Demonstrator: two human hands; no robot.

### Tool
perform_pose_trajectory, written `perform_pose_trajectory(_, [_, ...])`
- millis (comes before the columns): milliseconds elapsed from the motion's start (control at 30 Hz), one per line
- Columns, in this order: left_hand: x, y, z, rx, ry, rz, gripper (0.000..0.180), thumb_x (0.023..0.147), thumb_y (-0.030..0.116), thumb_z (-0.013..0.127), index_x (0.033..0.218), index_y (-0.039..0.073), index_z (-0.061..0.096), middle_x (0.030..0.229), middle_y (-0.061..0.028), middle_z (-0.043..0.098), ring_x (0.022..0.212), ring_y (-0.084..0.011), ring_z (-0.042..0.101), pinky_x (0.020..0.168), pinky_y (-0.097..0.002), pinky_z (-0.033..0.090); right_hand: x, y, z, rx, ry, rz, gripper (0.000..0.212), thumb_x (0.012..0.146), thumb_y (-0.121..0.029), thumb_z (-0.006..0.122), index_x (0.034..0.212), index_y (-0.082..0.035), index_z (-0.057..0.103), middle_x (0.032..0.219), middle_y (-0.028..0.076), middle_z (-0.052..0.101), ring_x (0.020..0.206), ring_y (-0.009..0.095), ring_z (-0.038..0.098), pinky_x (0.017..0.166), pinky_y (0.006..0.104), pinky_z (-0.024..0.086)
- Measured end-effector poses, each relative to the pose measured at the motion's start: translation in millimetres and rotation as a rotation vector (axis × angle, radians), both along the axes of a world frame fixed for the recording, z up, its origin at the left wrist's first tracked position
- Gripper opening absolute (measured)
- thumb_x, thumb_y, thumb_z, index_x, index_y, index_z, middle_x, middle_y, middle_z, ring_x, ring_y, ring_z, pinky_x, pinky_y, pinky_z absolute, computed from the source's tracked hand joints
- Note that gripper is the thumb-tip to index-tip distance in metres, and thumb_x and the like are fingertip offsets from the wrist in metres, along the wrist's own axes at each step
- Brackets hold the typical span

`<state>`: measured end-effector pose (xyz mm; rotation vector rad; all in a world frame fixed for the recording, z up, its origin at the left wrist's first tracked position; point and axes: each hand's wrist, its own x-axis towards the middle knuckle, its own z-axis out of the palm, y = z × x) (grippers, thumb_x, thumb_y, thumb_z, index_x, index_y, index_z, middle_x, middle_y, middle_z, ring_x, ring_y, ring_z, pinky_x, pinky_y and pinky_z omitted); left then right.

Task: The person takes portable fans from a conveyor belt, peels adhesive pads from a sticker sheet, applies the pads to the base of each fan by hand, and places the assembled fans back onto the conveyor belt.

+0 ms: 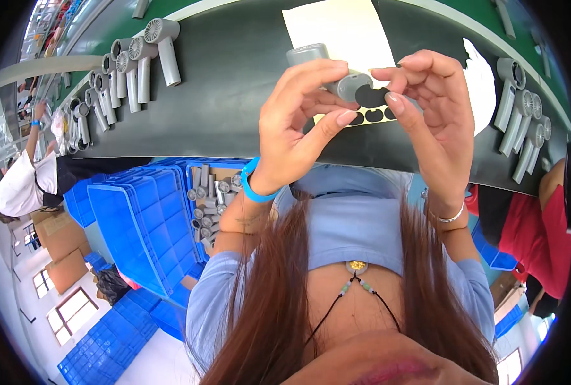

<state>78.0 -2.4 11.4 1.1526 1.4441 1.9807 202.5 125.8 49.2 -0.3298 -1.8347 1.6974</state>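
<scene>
Two bare hands meet above a dark, smooth counter (221,83), nearer its near edge than its pale-rimmed far edge. The left hand (292,122) holds a grey, round-ended plastic piece (349,85) in a narrow grip, thumb below and fingers above. The piece's long axis seems to run leftward into the palm, though the fingers hide most of it. The right hand (443,112) pinches a thin, flat black disc (371,97) at its right side, thumb and fingertips close together. The disc lies just right of the round grey end and overlaps its right edge in this view; whether they touch cannot be told. The right hand is nearer to the disc, the left to the grey piece.

Behind the hands, a cream paper sheet (337,29) stretches toward the far edge, with more black discs along its near end. A rounded grey block (308,54) shows beyond the left fingers; it may or may not be part of the held piece. Grey plastic handheld fans (133,90) line the counter's left part. To the right lie a crumpled white sheet (481,83) and more such fans. No brand, label or writing can be read on the held things.
</scene>
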Motion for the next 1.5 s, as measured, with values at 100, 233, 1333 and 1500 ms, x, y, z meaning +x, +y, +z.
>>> perform_pose_trajectory(100, [-0.7, -3.5, -0.7, -0.019, 0.005, -0.075, 0.036, 0.084, -0.005, 0.063, 0.119, -0.006, 0.054, 0.122, -0.0174, 0.05, 0.088, -0.0203, 0.065, 0.078, -0.03, 0.057, 3.0, 1.4, -1.2, -0.002, -0.01, 0.039, 0.031, 0.086, 0.008, 0.055, 0.114, -0.001, 0.044, 0.094, 0.006, 0.055, 0.105, 0.02, 0.059, 0.084, 0.0255, 0.045])
perform_pose_trajectory(233, [1.0, -3.5, -2.3, -0.014, -0.012, -0.083, 0.033, 0.085, -0.004, 0.061, 0.117, -0.007, 0.055, 0.123, -0.0178, 0.049, 0.087, -0.0196, 0.064, 0.077, -0.0291, 0.057, 3.9, -0.5, 2.7, -0.028, -0.07, 0.042, 0.029, 0.086, 0.007, 0.056, 0.112, -0.001, 0.044, 0.092, 0.006, 0.055, 0.104, 0.02, 0.06, 0.083, 0.0254, 0.045])
perform_pose_trajectory(1333, [7.0, -1.3, 0.1, -0.028, -0.034, -0.071, 0.029, 0.086, -0.005, 0.06, 0.114, -0.008, 0.057, 0.12, -0.0174, 0.051, 0.085, -0.0185, 0.065, 0.076, -0.0279, 0.056, 4.8, -2.2, 6.5, 0.049, -0.139, -0.006, 0.034, 0.083, 0.01, 0.058, 0.112, -0.002, 0.044, 0.094, 0.005, 0.055, 0.098, 0.017, 0.062, 0.081, 0.0251, 0.049])
perform_pose_trajectory(1500, [9.1, -1.0, 0.9, -0.037, -0.037, -0.079, 0.028, 0.086, -0.005, 0.06, 0.114, -0.008, 0.057, 0.12, -0.0174, 0.051, 0.085, -0.0186, 0.065, 0.076, -0.0281, 0.056, 7.1, -2.9, 7.8, 0.119, -0.167, -0.034, 0.036, 0.083, 0.009, 0.058, 0.114, -0.002, 0.044, 0.093, 0.005, 0.057, 0.094, 0.014, 0.062, 0.08, 0.0249, 0.048])
